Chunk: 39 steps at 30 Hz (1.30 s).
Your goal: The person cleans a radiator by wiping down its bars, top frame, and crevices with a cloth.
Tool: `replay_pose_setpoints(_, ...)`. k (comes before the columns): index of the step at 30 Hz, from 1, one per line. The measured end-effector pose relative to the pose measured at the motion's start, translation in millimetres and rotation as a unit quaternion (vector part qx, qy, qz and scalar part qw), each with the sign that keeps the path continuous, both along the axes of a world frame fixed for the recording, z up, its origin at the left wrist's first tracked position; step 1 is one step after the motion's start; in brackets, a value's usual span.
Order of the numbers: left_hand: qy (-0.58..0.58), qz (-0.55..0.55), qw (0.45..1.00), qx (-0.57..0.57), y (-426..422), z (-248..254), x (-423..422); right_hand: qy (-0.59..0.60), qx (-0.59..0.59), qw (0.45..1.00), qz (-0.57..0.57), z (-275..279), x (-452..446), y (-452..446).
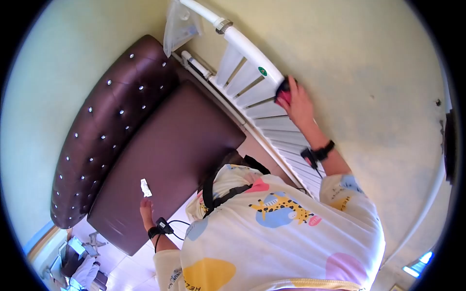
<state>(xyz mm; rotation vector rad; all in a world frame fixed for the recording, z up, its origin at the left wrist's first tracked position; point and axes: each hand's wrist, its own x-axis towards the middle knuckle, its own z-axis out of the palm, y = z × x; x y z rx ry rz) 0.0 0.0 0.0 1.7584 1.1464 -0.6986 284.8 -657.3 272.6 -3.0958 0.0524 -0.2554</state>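
My right hand (pixel 299 107) is closed round a small black and red-pink thing (pixel 282 94), its exact kind unclear. It rests against the top pipe of a white radiator (pixel 252 54), near a round green sticker (pixel 262 71). Lower on the left, my left hand (pixel 146 211) is over the brown bench seat (pixel 167 145). A small white crumpled piece (pixel 145 187), like paper or a wipe, sticks out from its fingertips. Both wrists wear black straps with small boxes and cables.
The seat's tufted backrest (pixel 114 121) runs along the left wall. A clear plastic bag (pixel 180 29) hangs at the radiator's far end. A pale wall (pixel 369 87) stands behind the radiator. At bottom left a person (pixel 85 272) is beside some furniture.
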Motion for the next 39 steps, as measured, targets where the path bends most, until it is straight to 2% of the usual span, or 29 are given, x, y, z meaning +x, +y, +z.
replay_pose_setpoints(2,-0.084,-0.110,0.989,0.054,6,-6,-12,-0.012,-0.002,1.000,0.021,1,21,15)
replay_pose_setpoints(3,-0.093,-0.103,0.989,0.056,1,-5,-6,-0.033,-0.015,0.999,0.034,5,47,31)
replay_pose_setpoints(5,-0.257,-0.151,0.949,0.104,-32,42,32,-0.051,-0.026,0.997,0.057,-4,98,51)
replay_pose_setpoints(6,-0.223,-0.148,0.956,0.120,-31,51,64,-0.074,-0.008,0.995,0.060,-7,132,64)
replay_pose_setpoints(8,-0.246,-0.153,0.948,0.130,-51,86,97,-0.089,0.007,0.994,0.060,-10,170,82)
replay_pose_setpoints(10,-0.272,-0.167,0.938,0.136,-84,137,128,-0.048,0.009,0.999,-0.002,-11,194,98)
replay_pose_setpoints(14,-0.286,-0.192,0.932,0.108,-107,136,156,-0.066,-0.007,0.998,-0.020,-3,172,95)
replay_pose_setpoints(16,-0.289,-0.196,0.934,0.071,-104,129,158,-0.107,-0.043,0.993,0.024,-1,135,83)
replay_pose_setpoints(18,-0.291,-0.192,0.937,0.030,-95,106,153,-0.112,-0.041,0.993,0.020,1,79,58)
replay_pose_setpoints(20,-0.236,-0.105,0.965,-0.033,-68,74,130,-0.133,-0.004,0.991,0.033,2,14,28)
replay_pose_setpoints(21,-0.235,-0.105,0.966,-0.034,-59,64,119,-0.146,0.027,0.988,0.035,0,-20,11)
replay_pose_setpoints(22,-0.196,-0.038,0.977,-0.069,-51,56,108,-0.121,0.004,0.993,0.012,-3,-55,-8)
replay_pose_setpoints(23,-0.152,0.029,0.983,-0.102,-42,47,94,-0.115,0.029,0.993,-0.001,1,-88,-20)
replay_pose_setpoints(24,-0.150,0.032,0.983,-0.102,-34,37,77,-0.082,0.002,0.996,-0.030,1,-122,-37)
replay_pose_setpoints(26,-0.121,0.160,0.965,-0.172,-20,11,43,-0.059,-0.020,0.996,-0.070,5,-180,-64)
replay_pose_setpoints(28,-0.089,0.201,0.962,-0.163,-3,-21,14,-0.031,-0.016,0.994,-0.106,7,-218,-83)
replay_pose_setpoints(31,-0.033,0.265,0.956,-0.123,-3,-25,1,0.008,-0.016,0.988,-0.151,4,-230,-92)
replay_pose_setpoints(33,-0.051,0.235,0.957,-0.163,-1,-22,-7,0.007,-0.005,0.989,-0.145,0,-220,-90)
replay_pose_setpoints(34,-0.023,0.192,0.974,-0.119,-6,-17,0,0.004,-0.010,0.989,-0.148,2,-214,-86)
replay_pose_setpoints(35,-0.024,0.204,0.972,-0.115,-10,-13,7,0.000,-0.014,0.988,-0.151,3,-205,-83)
replay_pose_setpoints(39,-0.088,0.174,0.974,-0.116,-34,19,41,0.002,0.024,0.996,-0.080,10,-143,-55)
